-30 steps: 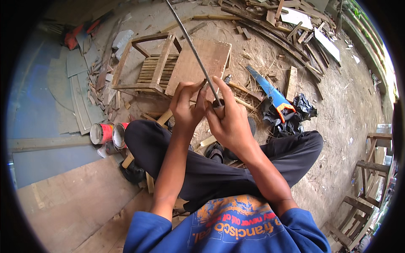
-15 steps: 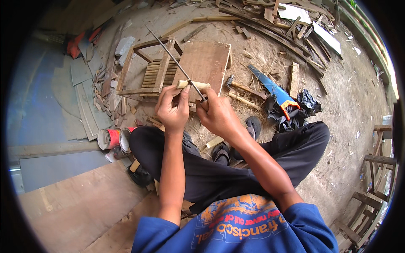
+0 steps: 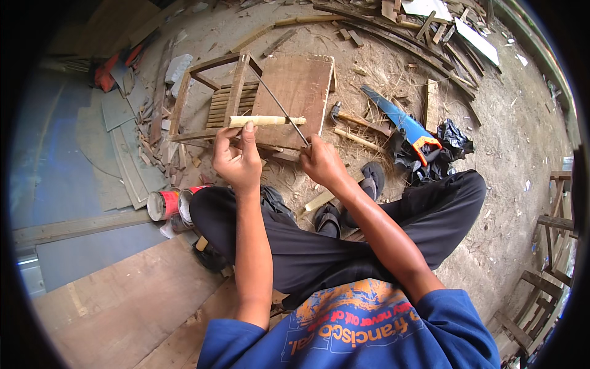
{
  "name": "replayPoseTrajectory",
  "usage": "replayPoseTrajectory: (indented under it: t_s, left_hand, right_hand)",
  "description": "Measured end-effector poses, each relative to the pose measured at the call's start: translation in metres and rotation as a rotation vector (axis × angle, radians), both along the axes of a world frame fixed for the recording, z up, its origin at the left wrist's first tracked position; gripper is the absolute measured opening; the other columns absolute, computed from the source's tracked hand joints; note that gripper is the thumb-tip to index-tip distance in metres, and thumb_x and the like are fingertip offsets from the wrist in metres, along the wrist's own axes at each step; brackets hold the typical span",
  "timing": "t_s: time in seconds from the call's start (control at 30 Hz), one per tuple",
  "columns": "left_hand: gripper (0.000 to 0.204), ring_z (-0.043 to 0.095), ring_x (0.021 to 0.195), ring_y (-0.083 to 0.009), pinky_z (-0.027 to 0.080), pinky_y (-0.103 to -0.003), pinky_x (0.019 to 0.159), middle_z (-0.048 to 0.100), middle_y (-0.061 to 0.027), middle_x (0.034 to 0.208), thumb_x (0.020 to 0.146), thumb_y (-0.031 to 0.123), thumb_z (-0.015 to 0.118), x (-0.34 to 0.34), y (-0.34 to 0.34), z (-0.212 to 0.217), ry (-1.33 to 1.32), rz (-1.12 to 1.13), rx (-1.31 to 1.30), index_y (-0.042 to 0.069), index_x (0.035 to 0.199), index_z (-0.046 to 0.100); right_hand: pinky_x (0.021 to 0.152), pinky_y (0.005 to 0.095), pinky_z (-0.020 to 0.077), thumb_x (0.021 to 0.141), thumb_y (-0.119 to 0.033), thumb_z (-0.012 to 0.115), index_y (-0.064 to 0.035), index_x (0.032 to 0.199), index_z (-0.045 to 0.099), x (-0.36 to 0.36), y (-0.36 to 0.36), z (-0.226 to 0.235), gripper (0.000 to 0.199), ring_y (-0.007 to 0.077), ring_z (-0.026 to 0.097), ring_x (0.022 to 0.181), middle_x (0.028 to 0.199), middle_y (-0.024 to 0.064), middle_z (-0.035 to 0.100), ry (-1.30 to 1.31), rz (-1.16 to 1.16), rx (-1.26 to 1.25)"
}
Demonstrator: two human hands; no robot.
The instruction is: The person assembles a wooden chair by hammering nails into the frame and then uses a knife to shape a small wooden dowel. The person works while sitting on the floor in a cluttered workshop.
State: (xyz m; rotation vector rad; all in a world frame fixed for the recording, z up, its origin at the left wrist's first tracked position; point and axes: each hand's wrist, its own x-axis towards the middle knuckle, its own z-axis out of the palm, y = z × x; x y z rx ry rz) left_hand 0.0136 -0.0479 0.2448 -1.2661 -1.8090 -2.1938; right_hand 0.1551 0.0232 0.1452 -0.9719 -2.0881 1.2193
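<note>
My left hand pinches a pale piece of bamboo near its left end, thumb pressed against it from below. The bamboo lies roughly level in front of me, above a low wooden work surface. In my right fist is the near end of a long, thin dark metal rod. It slants away to the far left and crosses the bamboo near its right end. Whether it is a blade seen edge-on, I cannot tell. My fingers hide its grip.
Right of the work surface lie a hammer, a blue handsaw and black plastic. A slatted wooden frame stands left of it. Paint cans sit by my left knee. Wood scraps litter the far ground.
My hands have moved slightly apart, the left one leftward with the bamboo. The rod has slid back toward me, so less of it reaches beyond the bamboo. More of the bamboo shows.
</note>
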Motion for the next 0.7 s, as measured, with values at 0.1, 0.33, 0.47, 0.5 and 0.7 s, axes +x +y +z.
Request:
replayPoseTrajectory:
  t_s: [0.1, 0.33, 0.47, 0.5, 0.7]
  left_hand:
    - [0.012, 0.067, 0.090, -0.0162, 0.065, -0.035, 0.080, 0.067, -0.0115, 0.099, 0.095, 0.001, 0.069, -0.001, 0.001, 0.003, 0.014, 0.022, -0.012, -0.008, 0.099, 0.062]
    - [0.013, 0.067, 0.089, -0.0160, 0.064, -0.033, 0.081, 0.067, -0.0119, 0.098, 0.095, 0.002, 0.070, -0.003, 0.007, 0.005, 0.007, 0.020, -0.004, -0.008, 0.098, 0.062]
    - [0.014, 0.068, 0.088, -0.0167, 0.064, -0.033, 0.080, 0.068, -0.0135, 0.097, 0.096, 0.001, 0.069, -0.005, 0.007, 0.006, 0.010, 0.018, -0.018, -0.009, 0.097, 0.060]
    - [0.014, 0.068, 0.088, -0.0167, 0.064, -0.033, 0.080, 0.068, -0.0137, 0.097, 0.096, 0.001, 0.069, -0.005, 0.006, 0.006, 0.002, 0.022, -0.022, -0.009, 0.097, 0.060]
    - [0.014, 0.067, 0.089, -0.0164, 0.063, -0.033, 0.080, 0.068, -0.0118, 0.099, 0.096, 0.003, 0.069, -0.005, 0.010, 0.000, 0.009, 0.017, -0.026, -0.009, 0.098, 0.062]
  right_hand:
    - [0.072, 0.0594, 0.0498, 0.087, -0.014, 0.063, 0.0038, 0.091, 0.051, 0.004, 0.001, -0.024, 0.022, 0.0533, 0.063, 0.078, 0.076, 0.0329, 0.063, 0.026, -0.038, -0.019]
    - [0.075, 0.0584, 0.0515, 0.089, -0.017, 0.063, 0.0038, 0.094, 0.053, 0.008, 0.001, -0.024, 0.024, 0.0535, 0.064, 0.080, 0.083, 0.0328, 0.066, -0.094, -0.055, -0.084]
    - [0.073, 0.0580, 0.0525, 0.089, -0.017, 0.065, 0.0040, 0.097, 0.055, 0.016, -0.009, -0.021, 0.025, 0.0525, 0.066, 0.079, 0.081, 0.0321, 0.067, -0.046, 0.023, -0.014]
    - [0.068, 0.0550, 0.0513, 0.090, -0.014, 0.066, 0.0032, 0.097, 0.055, 0.019, -0.010, -0.024, 0.021, 0.0505, 0.065, 0.076, 0.075, 0.0294, 0.065, -0.048, -0.011, -0.150]
    - [0.067, 0.0519, 0.0514, 0.089, -0.015, 0.067, 0.0058, 0.095, 0.057, 0.040, -0.016, -0.058, 0.023, 0.0490, 0.065, 0.074, 0.074, 0.0276, 0.065, -0.041, -0.036, -0.139]
